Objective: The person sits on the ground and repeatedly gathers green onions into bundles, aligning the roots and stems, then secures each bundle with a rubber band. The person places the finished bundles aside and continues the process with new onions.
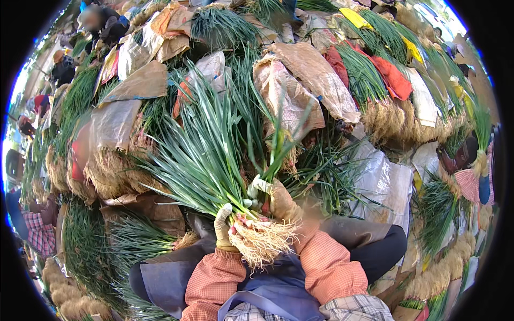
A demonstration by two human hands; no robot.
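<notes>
My left hand (223,228), in a light work glove, is closed around a thick bunch of spring onions (213,160). The bunch's green leaves fan up and to the left. Its reddish bulbs and pale roots (263,238) hang over my lap, toward my right sleeve. Just to the right, my gloved right hand (277,198) grips a few separate spring onion stalks (278,154), leaves upward. Its fingertips are close against the bunch; whether they touch it is unclear. On the left, by my knee, lies a smaller bundle of spring onions (148,236).
Loose spring onions (329,172) lie ahead on the right, beside a pale plastic sheet (379,180). Sacking (289,88) covers part of the pile in front. Rooty stacked bundles (116,170) stand at left, others (389,120) at right. Another person's checked sleeve (40,232) shows at far left.
</notes>
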